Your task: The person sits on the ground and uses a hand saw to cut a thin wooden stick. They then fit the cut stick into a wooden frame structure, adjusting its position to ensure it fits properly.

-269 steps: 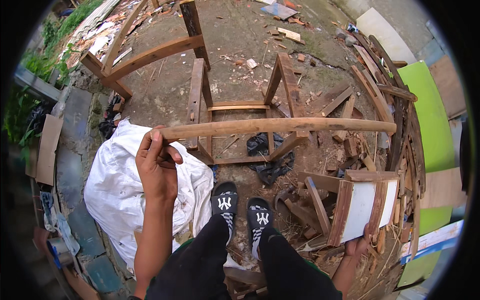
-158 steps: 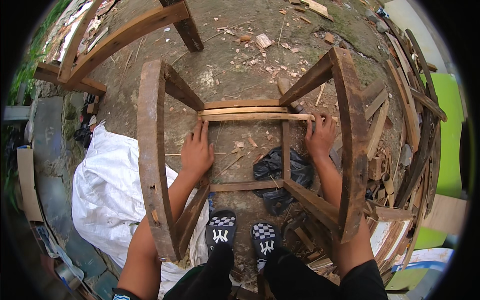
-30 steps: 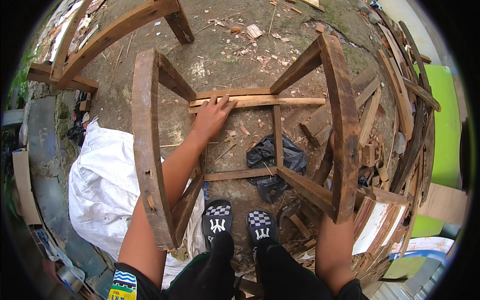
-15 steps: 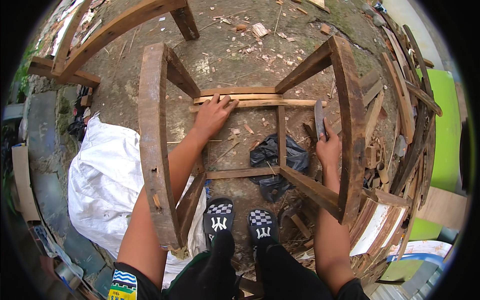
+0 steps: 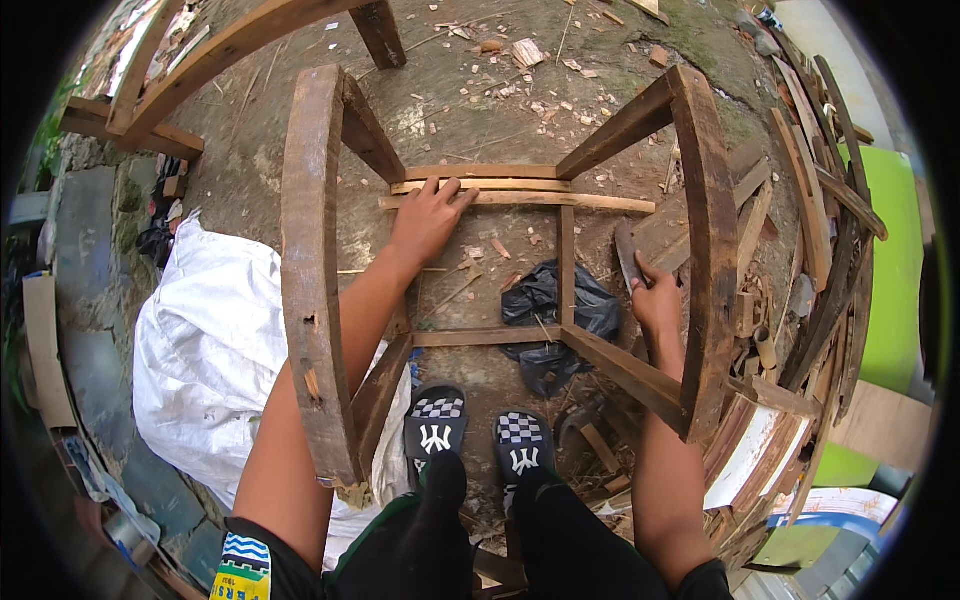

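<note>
A dark wooden frame [image 5: 312,230] with legs and crossbars stands in front of me. Two pale, thin wooden strips lie along its far crossbar [image 5: 500,172]; the nearer strip [image 5: 560,201] is longer and sticks out to the right. My left hand [image 5: 428,222] reaches into the frame, its fingers curled over the strips near their left ends. Inside the frame's right side, my right hand [image 5: 657,300] is closed round the handle of a knife [image 5: 629,255] with a broad, dark blade. The blade points away from me, just below the strip's right end and apart from it.
A white sack [image 5: 210,350] lies at the left, and a black plastic bag [image 5: 590,305] under the frame. Scrap wood [image 5: 800,220] is piled at the right. Another wooden frame [image 5: 240,55] stands at the far left. Wood chips litter the ground.
The knife has dropped back toward me, its blade coming away from the strip's right end and tilting more to the left. My left hand stays on the strips. The view has shifted slightly.
</note>
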{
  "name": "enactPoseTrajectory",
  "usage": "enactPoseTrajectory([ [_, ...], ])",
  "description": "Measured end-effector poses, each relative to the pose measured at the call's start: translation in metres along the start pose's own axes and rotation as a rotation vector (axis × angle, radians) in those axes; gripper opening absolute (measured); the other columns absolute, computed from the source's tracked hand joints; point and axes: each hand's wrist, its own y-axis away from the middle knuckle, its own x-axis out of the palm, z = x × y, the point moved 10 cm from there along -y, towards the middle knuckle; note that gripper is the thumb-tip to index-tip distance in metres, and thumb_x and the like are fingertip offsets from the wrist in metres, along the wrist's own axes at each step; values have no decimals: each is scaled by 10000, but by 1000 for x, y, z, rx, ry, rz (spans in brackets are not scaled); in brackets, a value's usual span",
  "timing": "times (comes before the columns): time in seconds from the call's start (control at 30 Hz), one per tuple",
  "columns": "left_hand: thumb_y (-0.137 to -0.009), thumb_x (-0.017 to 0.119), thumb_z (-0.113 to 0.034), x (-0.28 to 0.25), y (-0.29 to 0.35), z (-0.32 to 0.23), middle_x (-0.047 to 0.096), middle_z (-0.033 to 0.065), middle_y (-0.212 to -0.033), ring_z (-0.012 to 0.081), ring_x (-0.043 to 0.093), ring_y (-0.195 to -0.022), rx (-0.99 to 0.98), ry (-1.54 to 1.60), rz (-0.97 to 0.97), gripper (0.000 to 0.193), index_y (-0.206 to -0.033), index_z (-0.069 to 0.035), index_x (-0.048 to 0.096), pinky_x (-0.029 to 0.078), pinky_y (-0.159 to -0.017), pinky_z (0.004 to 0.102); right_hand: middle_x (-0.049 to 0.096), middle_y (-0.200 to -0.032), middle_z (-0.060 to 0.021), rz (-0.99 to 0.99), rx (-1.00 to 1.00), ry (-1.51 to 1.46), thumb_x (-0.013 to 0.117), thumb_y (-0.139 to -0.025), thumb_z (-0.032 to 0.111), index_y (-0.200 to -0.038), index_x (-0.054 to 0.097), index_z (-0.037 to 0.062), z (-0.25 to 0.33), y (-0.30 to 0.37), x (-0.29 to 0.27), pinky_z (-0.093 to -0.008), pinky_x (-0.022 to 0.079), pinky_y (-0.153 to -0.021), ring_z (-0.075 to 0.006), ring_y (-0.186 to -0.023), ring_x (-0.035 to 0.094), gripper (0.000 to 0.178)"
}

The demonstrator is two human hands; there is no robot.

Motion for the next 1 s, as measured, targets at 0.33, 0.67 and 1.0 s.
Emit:
enactPoseTrajectory([
  [0.33,-851,629,-81,-2,1,-4,595,49,-1157,247,600,-1072,-40,16,-53,531,-1365,-214,642,577,-800,354,699,-1144,-302,-5,175,-42,667,-914,143,-1369,670,272,-58,-1,4,-450,535,-916,-437,-1072,698,473],
  [0.67,-835,648,-87,1,-11,-13,612,59,-1197,259,611,-1120,-47,117,-48,474,-1297,-192,673,586,-806,365,705,-1173,-283,6,200,-14,684,-891,128,-1382,665,233,-69,-4,10,-446,533,-940,-413,-1100,697,502],
  [1.0,-878,622,-110,6,-9,-8,595,126,-1338,303,607,-1188,-32,102,3,439,-1314,-122,665,596,-846,389,689,-1222,-284,-67,116,-81,668,-922,88,-1420,632,205,-43,3,-1,-424,517,-965,-394,-1167,677,513],
])
